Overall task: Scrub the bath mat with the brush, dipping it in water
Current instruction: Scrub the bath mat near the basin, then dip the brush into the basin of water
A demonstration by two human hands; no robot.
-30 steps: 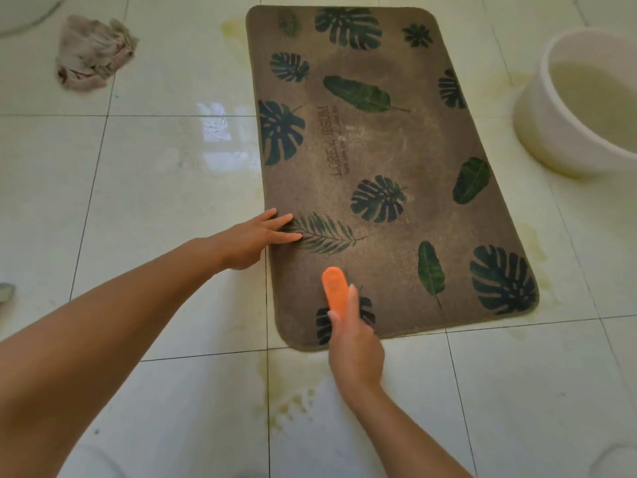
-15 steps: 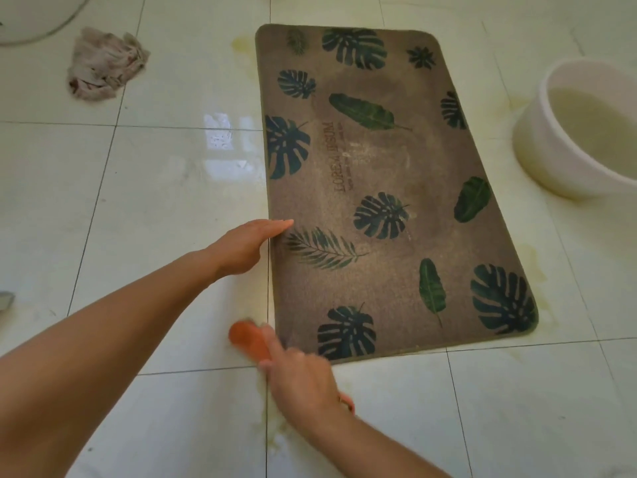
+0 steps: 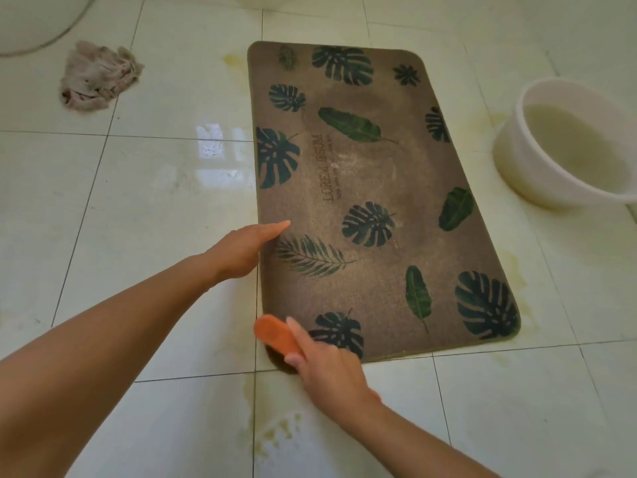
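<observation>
On the wet tiled floor (image 3: 138, 201) the leaf-printed bath mat (image 3: 379, 188) lies flat, with a white basin (image 3: 513, 167) of water near its far right edge. The left hand (image 3: 241, 250), fingers (image 3: 275, 228) straight and together, pins the mat's left edge. The right hand (image 3: 327, 370) curls round the orange brush (image 3: 275, 334) at the near left corner — scrubbing, apparently. Next: firm strokes along the near edge, or a reach across to dip.

Bright, soft daylight. A white glare patch (image 3: 212, 143) shines on the glossy cream floor tiles (image 3: 155, 201), beyond and left of the straight fingers (image 3: 275, 227) of the left hand (image 3: 241, 250). Only a faint shadow lies under those fingers. The right hand (image 3: 327, 367) and the orange brush (image 3: 275, 334) in its fingers are slightly smeared. Grout lines bow toward the frame edges.
</observation>
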